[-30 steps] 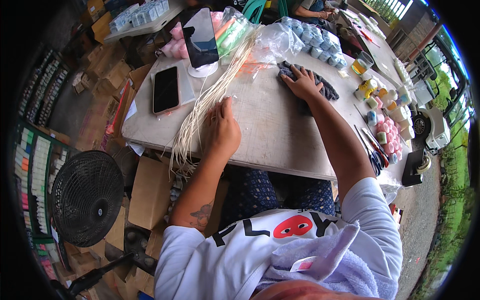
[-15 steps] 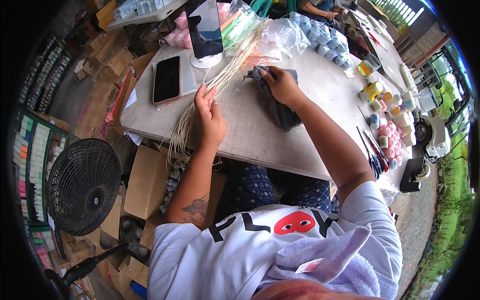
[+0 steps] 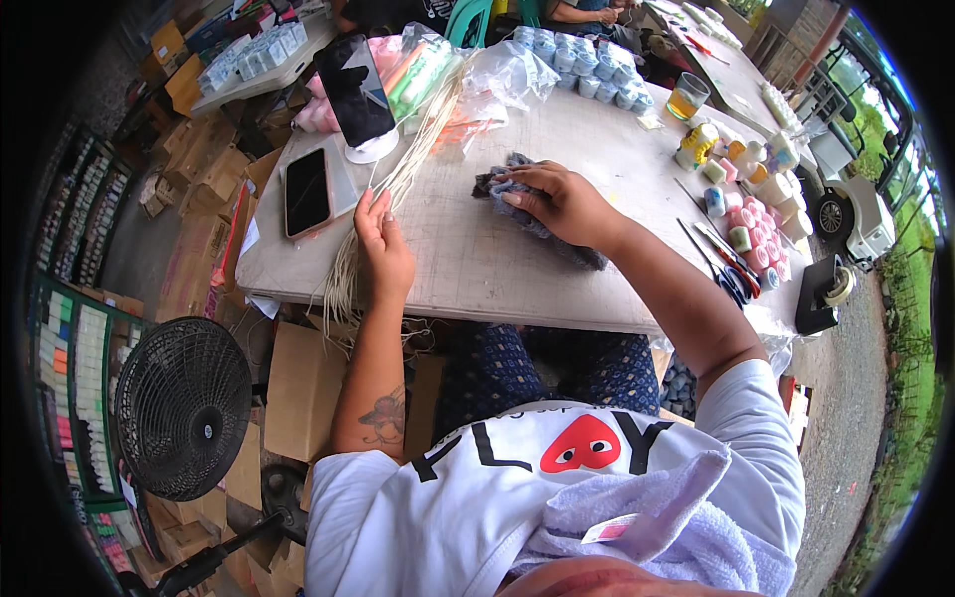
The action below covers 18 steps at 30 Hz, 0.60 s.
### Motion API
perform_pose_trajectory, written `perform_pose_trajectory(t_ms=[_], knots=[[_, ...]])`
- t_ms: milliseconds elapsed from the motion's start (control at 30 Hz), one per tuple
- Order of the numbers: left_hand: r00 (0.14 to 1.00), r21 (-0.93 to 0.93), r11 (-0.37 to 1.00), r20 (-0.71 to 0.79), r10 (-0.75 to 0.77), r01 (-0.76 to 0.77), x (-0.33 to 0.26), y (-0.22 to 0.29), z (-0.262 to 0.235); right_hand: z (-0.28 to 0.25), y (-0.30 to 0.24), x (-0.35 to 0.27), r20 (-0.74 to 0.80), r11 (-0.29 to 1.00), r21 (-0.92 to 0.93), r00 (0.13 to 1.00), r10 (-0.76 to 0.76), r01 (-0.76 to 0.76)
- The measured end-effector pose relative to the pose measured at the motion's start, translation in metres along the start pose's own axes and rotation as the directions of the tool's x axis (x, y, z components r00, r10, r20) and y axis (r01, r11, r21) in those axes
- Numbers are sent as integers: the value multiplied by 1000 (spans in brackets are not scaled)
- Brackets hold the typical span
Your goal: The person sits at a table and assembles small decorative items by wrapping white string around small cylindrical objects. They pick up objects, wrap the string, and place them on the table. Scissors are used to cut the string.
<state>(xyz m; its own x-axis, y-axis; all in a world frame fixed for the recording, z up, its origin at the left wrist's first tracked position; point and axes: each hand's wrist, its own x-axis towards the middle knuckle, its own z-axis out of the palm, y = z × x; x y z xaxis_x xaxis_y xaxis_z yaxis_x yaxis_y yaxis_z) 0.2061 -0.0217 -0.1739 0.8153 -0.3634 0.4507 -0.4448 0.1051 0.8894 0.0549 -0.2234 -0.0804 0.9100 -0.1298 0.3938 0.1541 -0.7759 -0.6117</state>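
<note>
right hand (image 3: pixel 577 209) had its fingers (image 3: pixel 535 180) clenched on the grey cloth (image 3: pixel 542 229), which lay mid-surface (image 3: pixel 497 298), while left hand (image 3: pixel 385 254) was at the pale cords (image 3: pixel 426 149) near the flat-lying phone (image 3: pixel 307 194), fingers slightly bent, couldn't tell if gripping.

White T-shirt (image 3: pixel 398 522), short loose sleeves (image 3: pixel 746 423) ending near elbows. Chest: large black block lettering (image 3: pixel 485 453), smaller dark print above, red heart (image 3: pixel 580 448) bearing two black-and-white eyes. Pale lavender terry towel (image 3: pixel 652 495) at the neck, white-and-pink label (image 3: pixel 609 528) showing. Trousers (image 3: pixel 507 368) dark navy, small pale squarish motifs. Left forearm: dark-lined tattoo (image 3: pixel 385 416) near elbow, design too small to read.
</note>
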Motion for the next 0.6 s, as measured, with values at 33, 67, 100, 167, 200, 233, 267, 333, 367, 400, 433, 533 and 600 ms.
perform_pose_trajectory(t_ms=[33,67,100,167,200,233,267,333,367,400,433,533,600], knots=[[1000,-24,1000,-16,-12,12,0,-2,0,12,-9,-2,29,995,17,995,-98,98],[1000,0,1000,-19,-15,15,-1,0,0,28,-22,-4,53,980,35,979,-198,196],[1000,24,1000,-14,-3,3,-1,1,-2,48,-36,-16,133,963,-122,966,-224,240],[1000,73,997,-4,6,-6,-2,0,-7,94,-39,-41,158,903,-341,963,-219,262],[1000,99,995,-10,4,-3,-3,-2,-11,104,-39,-42,106,881,-408,970,-218,242],[1000,93,996,-19,16,-14,-3,-7,-14,107,-33,-38,80,881,-429,980,-182,199],[1000,86,996,-21,14,-12,1,-8,-14,105,-25,-30,74,887,-429,985,-156,173],[1000,79,997,1,-9,9,-1,-6,-12,100,2,-19,55,905,-416,996,-77,93],[1000,92,996,5,-4,3,0,-6,-12,96,16,-14,-7,924,-381,999,-40,34],[1000,99,995,16,-3,1,0,-7,-12,89,29,-10,-68,938,-345,998,2,-26],[1000,108,994,21,-3,1,-1,-8,-12,79,41,-9,-127,911,-403,991,40,-89],[999,117,993,35,7,-11,0,-11,-8,38,79,-25,-348,777,-509,914,209,-372],[999,133,991,40,16,-21,-2,-15,-10,10,84,-52,-409,655,-525,836,366,-544]])
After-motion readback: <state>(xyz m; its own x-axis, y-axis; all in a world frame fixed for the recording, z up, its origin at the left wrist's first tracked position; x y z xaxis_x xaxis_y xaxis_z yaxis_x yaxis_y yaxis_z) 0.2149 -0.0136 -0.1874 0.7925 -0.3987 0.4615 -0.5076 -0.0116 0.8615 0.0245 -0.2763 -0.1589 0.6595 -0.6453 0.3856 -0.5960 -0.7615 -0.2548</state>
